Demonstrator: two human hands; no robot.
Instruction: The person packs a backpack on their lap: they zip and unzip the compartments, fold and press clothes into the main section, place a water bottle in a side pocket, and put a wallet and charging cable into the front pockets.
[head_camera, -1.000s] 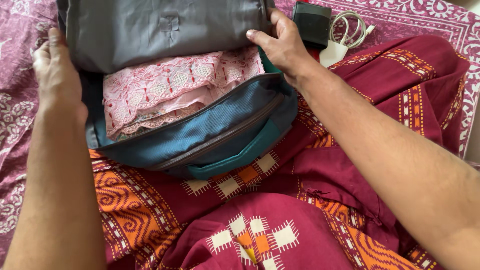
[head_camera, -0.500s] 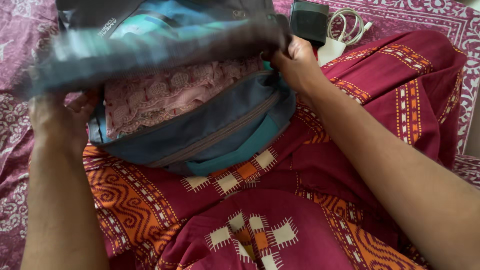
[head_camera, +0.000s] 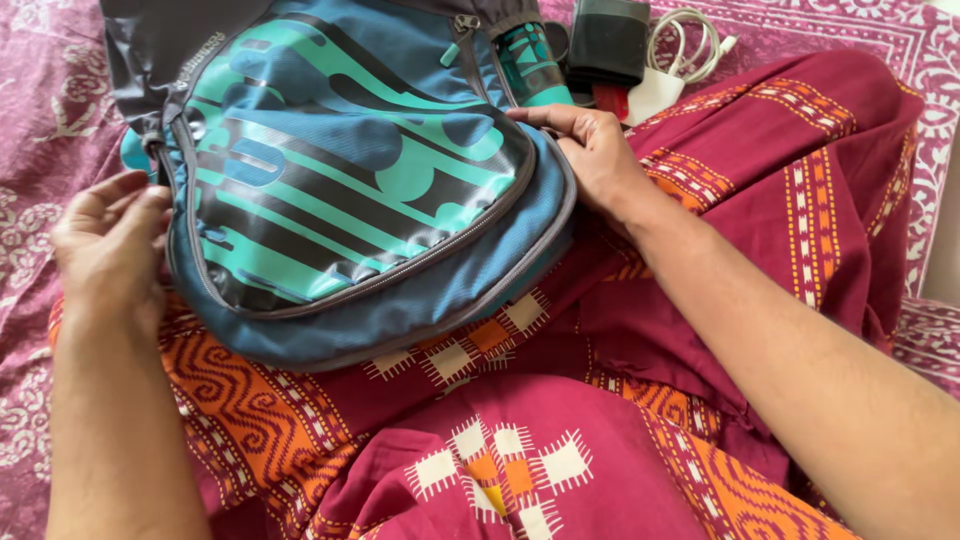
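Note:
A blue and teal backpack (head_camera: 340, 190) with dark stripes lies across my lap, its front flap folded down over the main compartment. My left hand (head_camera: 108, 245) rests at the bag's left edge, fingers curled against the side seam. My right hand (head_camera: 590, 150) presses on the flap's right edge near the zipper, fingers spread flat. The pink clothes inside are hidden under the flap.
A dark red cloth with orange and white patterns (head_camera: 560, 400) covers my lap. Behind the bag lie a black pouch (head_camera: 603, 45), a white coiled cable with a charger (head_camera: 680, 55) and a teal bottle (head_camera: 530, 60), all on a purple patterned bedsheet (head_camera: 40, 100).
Both hands swung the bag's flap down from its raised position over the pink clothes; the flap now lies closed and the clothes are covered.

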